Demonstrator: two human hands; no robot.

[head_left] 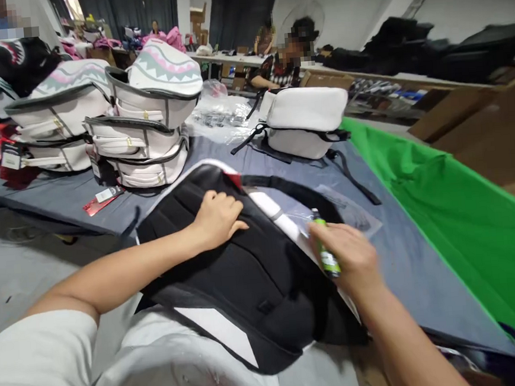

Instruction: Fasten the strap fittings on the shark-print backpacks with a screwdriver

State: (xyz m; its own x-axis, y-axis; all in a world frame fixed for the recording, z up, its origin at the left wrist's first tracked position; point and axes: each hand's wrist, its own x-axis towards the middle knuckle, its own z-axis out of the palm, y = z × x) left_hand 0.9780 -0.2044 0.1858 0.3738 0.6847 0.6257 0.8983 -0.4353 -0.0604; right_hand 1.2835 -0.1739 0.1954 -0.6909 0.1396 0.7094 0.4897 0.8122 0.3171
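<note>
A black padded backpack (245,259) with white edges lies back-side up, slanting over the front edge of the table. On its upper part rests my left hand (219,218), fingers curled against the black fabric; whether they pinch it is hidden. My right hand (349,254) is closed around a small green bottle or lighter-like tool (329,260) with a dark tip, held over the bag's right edge and slightly blurred. A black strap (293,190) curves behind the bag, beside a clear plastic bag (357,209).
Stacked pale bags (141,136) with red tags stand at the left back. Two white bags (307,109) with black straps lie stacked further back. Green cloth (454,201) hangs along the table's (423,263) right edge. A person (281,66) works beyond the table.
</note>
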